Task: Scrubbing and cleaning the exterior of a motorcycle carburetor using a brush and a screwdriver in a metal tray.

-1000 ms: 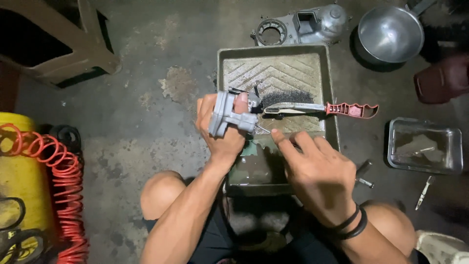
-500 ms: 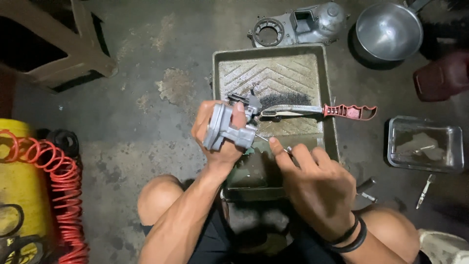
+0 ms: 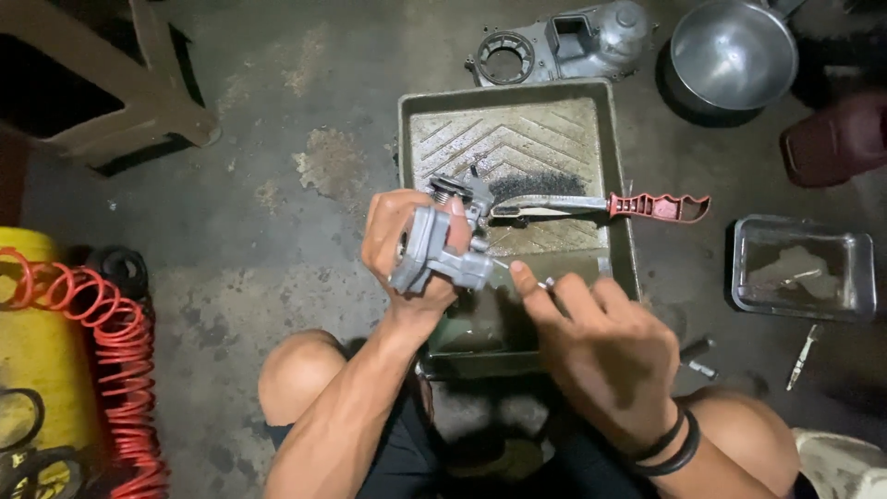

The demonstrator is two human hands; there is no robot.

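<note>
My left hand grips a grey metal carburetor body and holds it above the near end of a dirty metal tray. My right hand sits just to its right. Its fingertips pinch a small thin metal part close to the carburetor's side. A wire brush with a red handle lies across the tray behind both hands.
A grey engine cover and a steel bowl lie beyond the tray. A small rectangular metal tin and loose bolts are on the right. A red coiled hose on a yellow container is at the left, a wooden stool at top left.
My left hand has turned the carburetor slightly and kept it over the tray. My right hand has drawn a little away to the right with the small part pinched.
</note>
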